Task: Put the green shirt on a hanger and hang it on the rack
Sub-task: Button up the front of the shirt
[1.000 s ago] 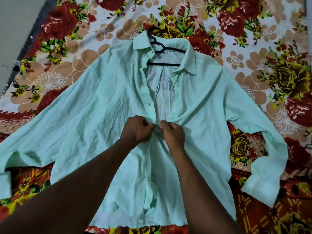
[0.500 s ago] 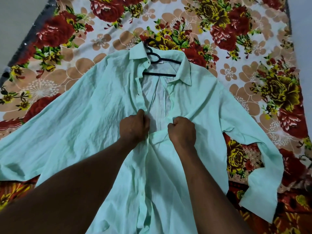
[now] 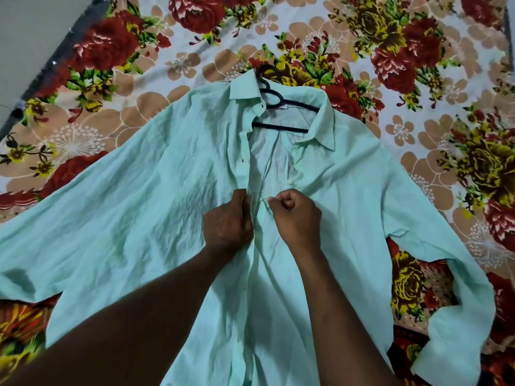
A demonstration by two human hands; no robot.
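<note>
The pale green shirt (image 3: 133,218) lies spread flat on a floral bedsheet, collar at the far end and sleeves out to both sides. A black hanger (image 3: 281,107) sits inside the collar, its hook poking out past the neck and its bar showing in the open neckline. My left hand (image 3: 227,221) pinches the left front placket at mid-chest. My right hand (image 3: 295,215) is closed on the right front edge just beside it. The two edges are a small gap apart between my hands. Above them the front stands open; the shirt's inner back shows.
The floral bedsheet (image 3: 362,51) covers the whole surface around the shirt. A dark mattress edge (image 3: 69,45) and grey floor (image 3: 28,37) run along the far left. No rack is in view.
My hands have shifted up the shirt front from a lower button spot to mid-chest and now hold the two edges slightly apart. The view moved, so the shirt sits lower in frame.
</note>
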